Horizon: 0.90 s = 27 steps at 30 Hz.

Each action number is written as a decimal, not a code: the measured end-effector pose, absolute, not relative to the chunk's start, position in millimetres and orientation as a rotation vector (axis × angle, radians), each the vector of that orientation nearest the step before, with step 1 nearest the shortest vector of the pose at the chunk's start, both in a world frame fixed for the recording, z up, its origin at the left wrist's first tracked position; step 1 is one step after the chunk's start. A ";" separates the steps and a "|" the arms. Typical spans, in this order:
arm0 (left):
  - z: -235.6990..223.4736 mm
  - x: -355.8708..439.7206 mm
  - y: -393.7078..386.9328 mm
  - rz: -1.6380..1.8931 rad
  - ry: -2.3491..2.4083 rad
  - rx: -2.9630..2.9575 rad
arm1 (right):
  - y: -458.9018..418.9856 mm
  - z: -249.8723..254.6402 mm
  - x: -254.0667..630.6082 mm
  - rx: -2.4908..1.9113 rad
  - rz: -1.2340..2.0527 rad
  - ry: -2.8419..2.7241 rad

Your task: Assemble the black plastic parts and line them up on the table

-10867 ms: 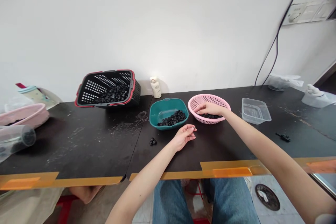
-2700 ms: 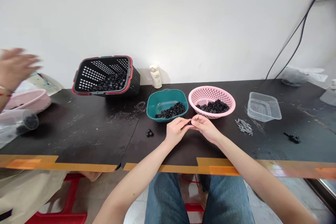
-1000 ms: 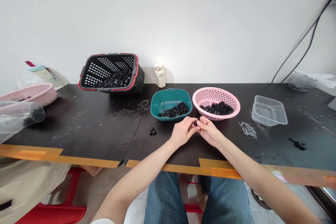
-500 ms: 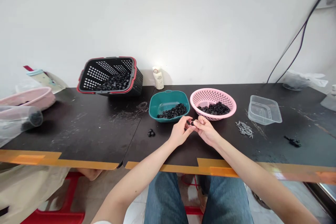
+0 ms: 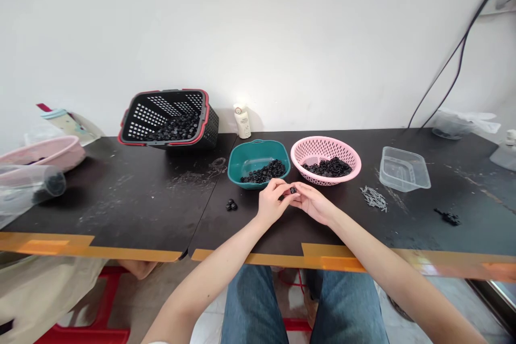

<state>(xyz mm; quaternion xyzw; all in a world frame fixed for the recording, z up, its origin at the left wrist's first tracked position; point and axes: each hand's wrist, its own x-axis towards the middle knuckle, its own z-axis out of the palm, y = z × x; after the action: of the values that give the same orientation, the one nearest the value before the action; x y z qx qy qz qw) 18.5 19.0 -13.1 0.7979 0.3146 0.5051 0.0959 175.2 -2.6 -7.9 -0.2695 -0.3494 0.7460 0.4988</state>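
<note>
Both hands [image 5: 273, 202] pinch a black part [image 5: 292, 190] (probably plastic).

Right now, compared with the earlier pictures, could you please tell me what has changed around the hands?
The right hand has left the pink basket and come across to the left hand, in front of the teal bowl. Together they now hold a small black piece. The tilted black basket and the small stack of black pieces on the table stayed where they were.
</note>
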 end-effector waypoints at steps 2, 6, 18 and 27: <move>-12.4 17.8 18.5 1.491 0.955 2.393 | -2.3 -10.3 174.6 -0.697 1.835 -0.869; -11.0 16.1 18.5 1.487 1.000 2.454 | -0.7 -14.6 174.4 -0.721 1.813 -0.912; 4.2 9.3 6.6 1.291 1.014 2.536 | -1.2 -12.7 171.2 -0.874 1.443 -1.237; 5.0 4.4 -16.7 1.227 1.160 2.391 | -8.9 -11.6 172.8 -0.795 1.718 -1.242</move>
<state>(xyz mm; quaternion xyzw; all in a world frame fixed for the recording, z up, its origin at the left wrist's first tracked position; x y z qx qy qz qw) 4.4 -16.7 5.0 0.8121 0.3939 0.4168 0.1072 172.8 -8.9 -11.6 -0.3178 -0.4967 0.6869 0.4247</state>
